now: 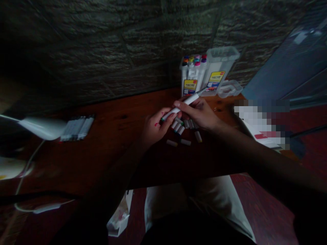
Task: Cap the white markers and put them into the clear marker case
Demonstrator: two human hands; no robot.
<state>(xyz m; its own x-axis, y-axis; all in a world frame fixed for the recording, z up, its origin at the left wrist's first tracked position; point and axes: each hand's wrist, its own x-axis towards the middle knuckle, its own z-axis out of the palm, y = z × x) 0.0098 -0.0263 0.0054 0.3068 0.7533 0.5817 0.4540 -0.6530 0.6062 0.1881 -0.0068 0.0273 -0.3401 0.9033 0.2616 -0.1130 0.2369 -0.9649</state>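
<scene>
A white marker slants up to the right over the table, held by both hands. My left hand is closed round its lower end, where a green band shows; pink marks are on the skin. My right hand grips the marker's upper part, fingers wrapped round it. A thin greyish tip sticks out past the right fingers; its exact form is too dim to make out. Below the hands, several white marker caps with coloured ends lie loose on the wooden table.
Behind the hands stands a clear case of markers, beside an open clear box and a clear lid. A row of markers lies left, next to a white lamp with a cord. Papers, partly pixelated, lie right.
</scene>
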